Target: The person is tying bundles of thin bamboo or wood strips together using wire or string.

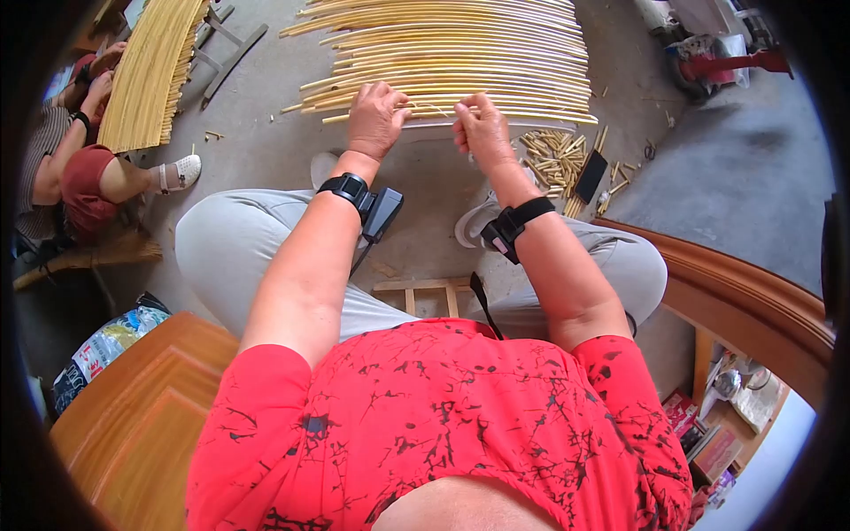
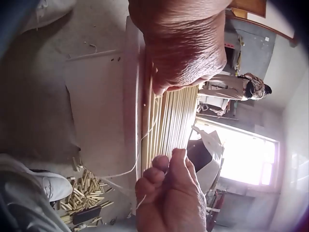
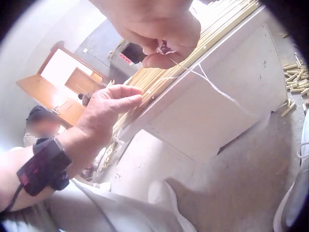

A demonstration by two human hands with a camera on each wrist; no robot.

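Observation:
Thin yellow sticks (image 1: 460, 69) lie side by side in a wide row across a pale stand (image 3: 241, 72). At the row's near edge, my left hand (image 1: 376, 119) pinches a thin white string between thumb and forefinger, close to the outermost stick. To its right, my right hand (image 1: 482, 131) has curled fingers round the string, just off the sticks' edge. The white string (image 2: 129, 171) runs slack between both hands in the left wrist view; a loose length (image 3: 217, 89) hangs below the right hand in the right wrist view.
Short cut stick pieces (image 1: 553, 159) and a dark flat block (image 1: 591, 177) lie on the floor at right. Another person sits at left by a slatted mat (image 1: 155, 75). A wooden frame (image 1: 429, 296) is between my feet; a wood-edged panel (image 1: 735, 283) stands at right.

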